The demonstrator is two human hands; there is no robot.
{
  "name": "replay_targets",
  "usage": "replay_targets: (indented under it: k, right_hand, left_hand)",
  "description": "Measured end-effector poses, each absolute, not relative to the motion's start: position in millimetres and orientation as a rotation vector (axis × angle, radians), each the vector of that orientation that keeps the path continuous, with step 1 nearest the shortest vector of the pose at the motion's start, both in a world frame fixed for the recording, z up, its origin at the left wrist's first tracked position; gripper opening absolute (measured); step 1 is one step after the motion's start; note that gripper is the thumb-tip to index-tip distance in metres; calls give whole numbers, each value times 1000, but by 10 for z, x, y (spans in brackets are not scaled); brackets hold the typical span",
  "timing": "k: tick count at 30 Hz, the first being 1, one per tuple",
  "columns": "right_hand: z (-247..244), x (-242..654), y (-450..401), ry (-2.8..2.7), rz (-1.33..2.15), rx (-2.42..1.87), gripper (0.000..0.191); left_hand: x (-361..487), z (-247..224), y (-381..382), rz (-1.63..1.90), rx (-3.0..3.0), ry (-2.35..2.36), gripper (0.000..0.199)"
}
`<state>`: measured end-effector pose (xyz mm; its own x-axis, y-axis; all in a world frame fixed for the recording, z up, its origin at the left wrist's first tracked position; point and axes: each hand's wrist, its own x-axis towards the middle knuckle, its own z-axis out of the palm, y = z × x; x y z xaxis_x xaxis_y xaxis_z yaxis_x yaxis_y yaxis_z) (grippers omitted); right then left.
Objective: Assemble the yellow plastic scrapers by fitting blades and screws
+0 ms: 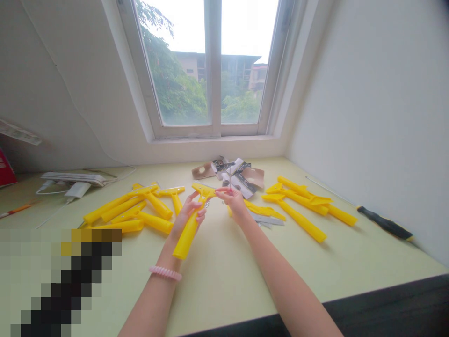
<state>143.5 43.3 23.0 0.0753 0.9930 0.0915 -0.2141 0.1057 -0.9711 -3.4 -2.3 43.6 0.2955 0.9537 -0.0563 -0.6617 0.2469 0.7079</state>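
My left hand is closed round a yellow scraper, its wide head up and its handle slanting toward me. At the right end of that head, the fingertips of my right hand are pinched together. A thin metal rod stands up from my right hand; its lower end is hidden by the fingers. Small metal pieces lie on the table between the hands. Just right of my right hand are a yellow scraper part and flat grey blades.
Several yellow scrapers are piled at left, and more yellow handles lie at right. Cardboard and printed packaging sits at the back. A black-handled screwdriver lies by the right wall. A power strip with cables is at left.
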Motion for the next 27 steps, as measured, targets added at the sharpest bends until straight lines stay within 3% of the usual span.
replay_targets:
  k: [19, 27]
  right_hand:
    - [229, 1530, 473, -1339, 938, -1026, 24]
    - [279, 1544, 439, -1299, 1049, -1088, 32]
  left_hand:
    - [-11, 430, 9, 1158, 869, 697, 49]
    - [10, 384, 46, 1200, 808, 709, 52]
